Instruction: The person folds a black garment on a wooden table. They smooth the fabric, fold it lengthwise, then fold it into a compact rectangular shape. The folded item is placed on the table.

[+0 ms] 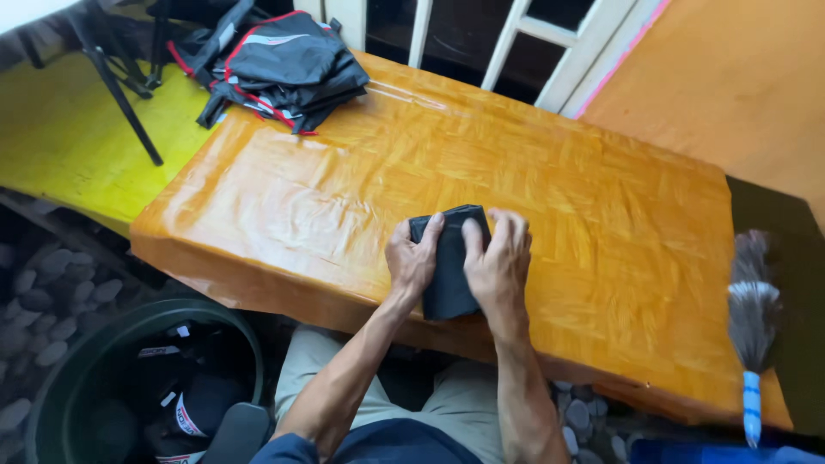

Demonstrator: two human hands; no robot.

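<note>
Both hands, left hand (414,258) and right hand (498,262), press curled fingers (430,232) onto a folded dark cloth (449,275) at mid-frame on the orange desk (601,198). A black-red jacket (279,64) lies upper left; a feather duster (754,326) right; a dark bucket (112,378) lower left.

Left hand (414,258) and right hand (497,262) side by side; fingers curled.
</note>
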